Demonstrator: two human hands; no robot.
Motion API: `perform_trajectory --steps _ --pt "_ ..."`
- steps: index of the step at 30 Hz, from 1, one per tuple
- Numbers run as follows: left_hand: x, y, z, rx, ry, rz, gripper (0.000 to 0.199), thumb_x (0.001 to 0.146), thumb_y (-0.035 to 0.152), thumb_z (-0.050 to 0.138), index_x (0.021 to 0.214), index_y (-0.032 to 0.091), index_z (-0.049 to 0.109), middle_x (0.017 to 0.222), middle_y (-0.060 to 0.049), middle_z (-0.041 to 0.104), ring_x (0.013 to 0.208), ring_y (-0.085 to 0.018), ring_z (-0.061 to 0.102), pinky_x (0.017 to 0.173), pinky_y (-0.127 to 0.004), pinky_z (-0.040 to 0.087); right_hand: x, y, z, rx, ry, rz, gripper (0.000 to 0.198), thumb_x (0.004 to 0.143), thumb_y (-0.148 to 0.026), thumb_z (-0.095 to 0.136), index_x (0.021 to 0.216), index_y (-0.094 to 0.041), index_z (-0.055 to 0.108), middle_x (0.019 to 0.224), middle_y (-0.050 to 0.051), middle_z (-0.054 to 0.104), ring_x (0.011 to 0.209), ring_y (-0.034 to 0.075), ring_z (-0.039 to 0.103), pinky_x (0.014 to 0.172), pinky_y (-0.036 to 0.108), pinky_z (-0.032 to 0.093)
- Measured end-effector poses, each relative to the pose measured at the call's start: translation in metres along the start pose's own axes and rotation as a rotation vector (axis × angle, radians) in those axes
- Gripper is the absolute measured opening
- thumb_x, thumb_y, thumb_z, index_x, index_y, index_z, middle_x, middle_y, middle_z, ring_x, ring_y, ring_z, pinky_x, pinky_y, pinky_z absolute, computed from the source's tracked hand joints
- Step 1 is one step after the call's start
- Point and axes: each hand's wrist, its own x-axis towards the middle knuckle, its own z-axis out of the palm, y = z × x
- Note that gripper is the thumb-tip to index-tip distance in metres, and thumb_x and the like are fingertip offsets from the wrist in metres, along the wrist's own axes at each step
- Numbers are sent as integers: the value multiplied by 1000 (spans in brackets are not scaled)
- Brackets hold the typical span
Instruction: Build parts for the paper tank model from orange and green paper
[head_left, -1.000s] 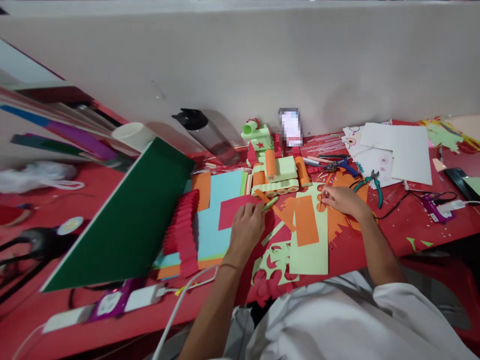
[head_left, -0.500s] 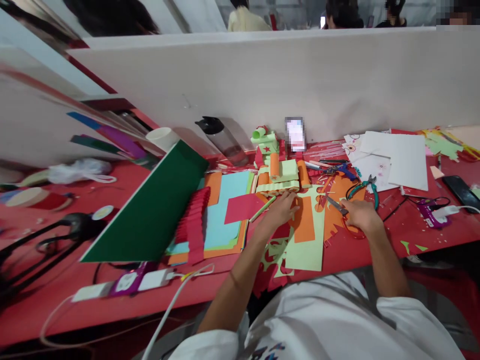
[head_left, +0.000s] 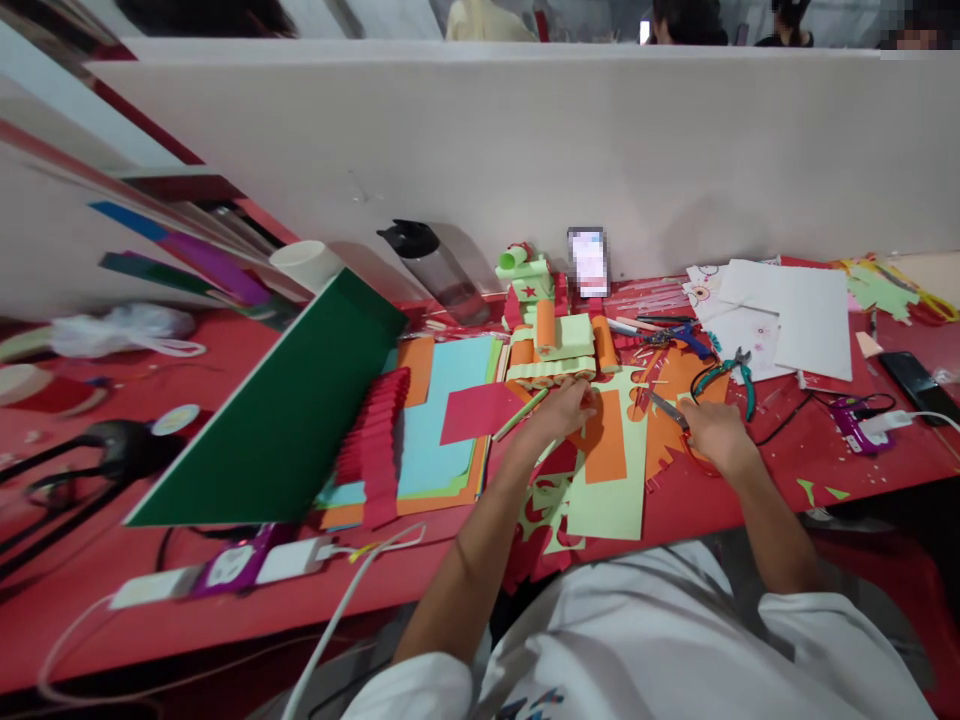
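Observation:
My left hand (head_left: 564,408) rests just below a paper tank model (head_left: 562,345) built of pale green and orange rolled pieces. Its fingers are curled together, and whatever is between them is hidden. Under and beside that hand lie an orange paper strip (head_left: 606,440) and a pale green sheet (head_left: 630,500). Further right, my right hand (head_left: 716,432) is closed on a pair of scissors (head_left: 667,408); the blades point left toward the papers, and an orange handle shows below the fingers. Teal-handled pliers (head_left: 742,380) lie just beyond this hand.
Stacked coloured paper (head_left: 442,465), a leaning green board (head_left: 277,430) and a power strip (head_left: 232,568) stand at left. A bottle (head_left: 442,275) and a phone (head_left: 588,262) are by the white partition (head_left: 465,140). White sheets (head_left: 814,320) lie at right.
The view has shifted slightly, so things at the left sit further left. My left fingers have drawn closer together near the model's lower edge. My right hand stays at the scissors.

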Motion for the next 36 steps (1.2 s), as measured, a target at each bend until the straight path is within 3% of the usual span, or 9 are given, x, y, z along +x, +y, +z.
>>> perform_trajectory --steps 5,10,15,19,22,25,30,33,36 --pt "-5 5 -2 -12 -29 -18 28 87 23 59 115 20 58 106 -9 67 83 -23 64 70 -32 47 -3 6 -15 11 1 -88 30 93 -18 61 123 -17 64 114 19 75 110 34 73 78 34 45" --pt "-2 9 -6 -4 -48 -30 8 85 17 59 91 20 60 95 -8 65 80 -23 61 67 -31 42 0 15 -37 95 38 -213 29 90 -29 63 119 -23 63 101 7 77 91 25 71 68 29 40" --pt "-8 14 -5 -34 -11 -5 10 84 16 60 92 21 59 94 -8 65 83 -24 60 70 -32 43 14 20 -52 633 116 -382 39 85 -27 63 123 -21 60 90 2 70 81 18 65 74 27 48" --pt "-15 17 -6 -117 -4 15 29 82 17 62 111 22 61 85 -2 65 74 -21 60 68 -31 45 28 12 -61 1082 175 -552 45 86 -38 66 128 -22 60 110 6 71 97 20 68 88 33 55" --pt "-21 17 -16 -208 -5 55 30 85 26 63 115 22 64 91 -4 68 79 -21 65 71 -30 50 37 3 -62 1270 202 -580 53 86 -50 68 132 -26 59 117 8 71 105 23 69 90 35 57" --pt "-31 14 -36 -337 8 88 25 91 41 61 104 20 66 96 -6 70 81 -20 66 71 -30 54 48 -2 -53 1413 198 -561 61 85 -60 68 136 -28 58 110 7 73 100 24 72 79 34 59" --pt "-42 17 -64 -1050 203 59 33 75 38 83 93 18 63 78 -1 67 70 -16 68 68 -28 57 65 -8 -28 1555 129 -567 77 74 -59 79 141 -30 54 100 4 72 84 21 71 64 28 55" --pt "-36 29 -60 -1291 342 -10 41 69 36 88 94 19 61 81 0 69 71 -15 70 67 -26 58 70 -24 -17 1582 63 -589 81 68 -62 84 136 -31 54 103 5 72 88 22 71 66 30 56" --pt "-28 44 -43 -1327 277 -35 43 71 41 88 97 17 64 86 -4 72 76 -17 72 69 -27 58 71 -51 -12 1654 100 -547 74 71 -65 81 131 -32 54 105 7 72 92 23 71 67 31 56"
